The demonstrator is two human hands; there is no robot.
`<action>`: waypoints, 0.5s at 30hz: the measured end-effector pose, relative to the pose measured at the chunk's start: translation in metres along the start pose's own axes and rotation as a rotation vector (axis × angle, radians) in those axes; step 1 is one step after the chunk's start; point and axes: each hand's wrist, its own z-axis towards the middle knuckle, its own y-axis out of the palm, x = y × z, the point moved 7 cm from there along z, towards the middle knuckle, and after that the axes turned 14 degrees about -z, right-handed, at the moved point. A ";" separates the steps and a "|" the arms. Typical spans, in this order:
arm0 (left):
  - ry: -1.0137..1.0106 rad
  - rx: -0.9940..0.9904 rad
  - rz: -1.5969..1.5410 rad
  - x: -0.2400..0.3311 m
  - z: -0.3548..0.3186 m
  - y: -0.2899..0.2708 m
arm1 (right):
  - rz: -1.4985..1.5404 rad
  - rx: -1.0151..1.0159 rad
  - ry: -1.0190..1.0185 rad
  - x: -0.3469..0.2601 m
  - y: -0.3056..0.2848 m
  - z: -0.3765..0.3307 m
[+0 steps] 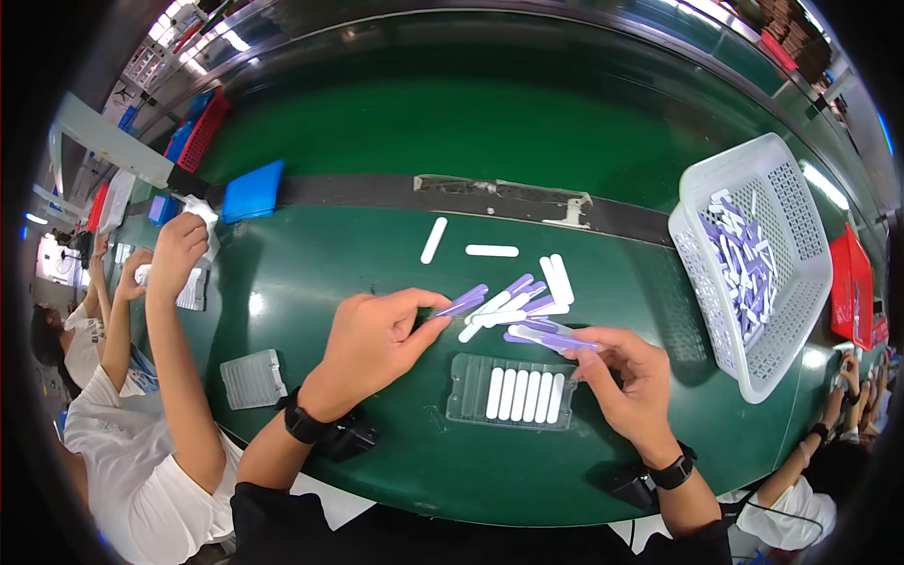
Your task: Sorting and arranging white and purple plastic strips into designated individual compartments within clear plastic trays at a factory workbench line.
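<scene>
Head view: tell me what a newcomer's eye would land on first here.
First, the loose heap of purple and white flat sticks at the centre of the green table, with the left hand pinching one stick and the right hand holding another. Just below lies a clear ribbed plastic tray with six white sticks slotted side by side. At the right stands a white perforated plastic basket holding more sticks.
</scene>
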 end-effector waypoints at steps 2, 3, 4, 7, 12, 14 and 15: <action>-0.018 0.000 -0.033 -0.005 -0.001 -0.002 | -0.001 -0.024 -0.061 -0.004 0.004 0.002; -0.040 0.007 -0.057 -0.008 -0.001 -0.003 | -0.008 -0.016 -0.053 -0.004 0.004 0.002; -0.072 -0.007 -0.076 -0.009 -0.001 -0.003 | -0.018 -0.021 -0.064 -0.005 0.005 0.003; -0.033 -0.041 -0.042 -0.011 -0.001 -0.001 | -0.025 -0.040 -0.080 -0.003 0.006 0.004; -0.037 -0.042 -0.055 -0.008 0.001 0.000 | -0.010 -0.029 -0.077 -0.001 0.005 0.002; -0.035 -0.040 -0.056 -0.009 0.000 -0.002 | -0.003 -0.037 -0.073 -0.001 0.006 0.003; -0.035 -0.056 -0.053 -0.010 -0.001 -0.002 | 0.003 -0.044 -0.067 -0.002 0.007 0.003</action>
